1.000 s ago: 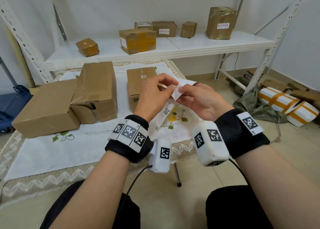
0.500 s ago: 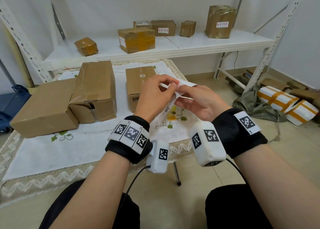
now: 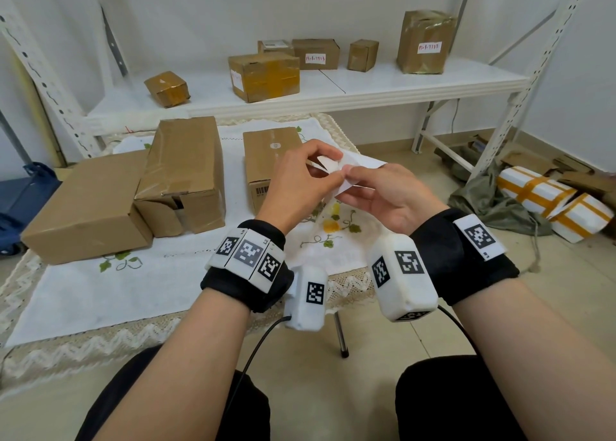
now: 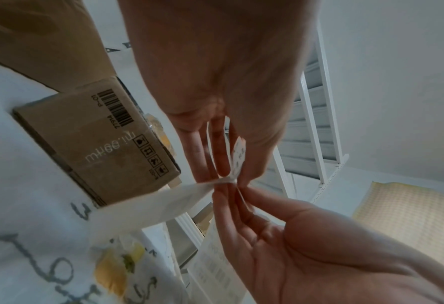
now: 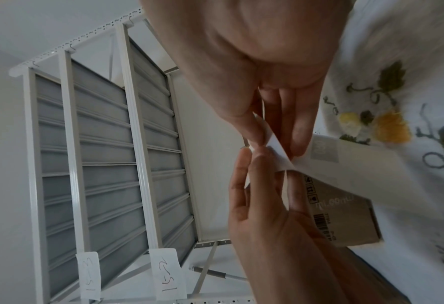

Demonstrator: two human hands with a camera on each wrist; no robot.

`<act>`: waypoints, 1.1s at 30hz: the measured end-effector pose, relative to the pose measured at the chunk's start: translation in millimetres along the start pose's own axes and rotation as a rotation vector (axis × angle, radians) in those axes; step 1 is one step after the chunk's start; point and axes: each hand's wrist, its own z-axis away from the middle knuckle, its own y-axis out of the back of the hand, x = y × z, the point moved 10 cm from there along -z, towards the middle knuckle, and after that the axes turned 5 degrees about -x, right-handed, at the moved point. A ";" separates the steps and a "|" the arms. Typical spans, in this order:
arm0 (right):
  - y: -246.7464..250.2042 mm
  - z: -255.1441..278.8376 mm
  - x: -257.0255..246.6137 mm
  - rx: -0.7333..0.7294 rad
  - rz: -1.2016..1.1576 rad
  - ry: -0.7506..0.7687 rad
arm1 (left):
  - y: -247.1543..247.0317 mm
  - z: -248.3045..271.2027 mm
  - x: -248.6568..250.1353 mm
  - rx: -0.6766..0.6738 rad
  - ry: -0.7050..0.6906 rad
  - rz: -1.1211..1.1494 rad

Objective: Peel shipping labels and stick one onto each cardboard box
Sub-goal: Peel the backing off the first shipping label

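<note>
Label sheet (image 3: 346, 173) now more crumpled between closer hands (hanging strip no longer visible, head view).

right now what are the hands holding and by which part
Both hands hold one white shipping label sheet. The left hand and right hand each pinch it at the same corner, fingertips meeting where the label splits from its backing.

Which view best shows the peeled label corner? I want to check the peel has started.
The right wrist view: the label corner is sharp between the left hand and right hand. The left wrist view shows it blurrier; the head view mostly hides it behind fingers.
</note>
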 end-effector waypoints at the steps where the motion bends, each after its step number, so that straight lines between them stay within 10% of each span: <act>1: -0.6 -0.1 0.4 -0.001 0.017 0.001 | -0.2 -0.1 -0.4 -0.006 0.002 -0.004; 33: -13.6 2.5 6.8 -0.076 0.093 -0.037 | 2.7 0.5 -27.8 0.026 0.192 0.287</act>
